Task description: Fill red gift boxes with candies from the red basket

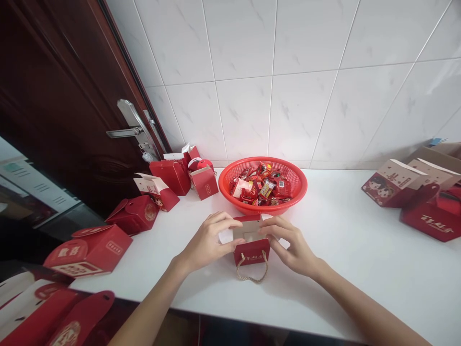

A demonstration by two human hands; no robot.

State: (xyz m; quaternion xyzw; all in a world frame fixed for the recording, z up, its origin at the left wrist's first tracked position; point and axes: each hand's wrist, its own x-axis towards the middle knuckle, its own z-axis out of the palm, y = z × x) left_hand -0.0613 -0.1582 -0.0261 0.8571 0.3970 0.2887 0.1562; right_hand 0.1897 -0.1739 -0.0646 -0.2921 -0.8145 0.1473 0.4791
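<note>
A small red gift box (252, 253) with a twisted rope handle (252, 278) stands on the white table, its top open and its pale inside showing. My left hand (212, 235) grips its left side, thumb at the front edge and fingers at the back. On the other side, my right hand (288, 240) holds the right edge, fingertips at a white flap. Just behind the box is a red plastic basket (298, 192) full of wrapped candies (261, 185).
Several red gift boxes (169, 175) line the table's left side, near a dark door (72, 86). At the right stand more boxes, including a red one (432, 216) with gold lettering. A tiled wall (245, 115) rises behind the white table (334, 206).
</note>
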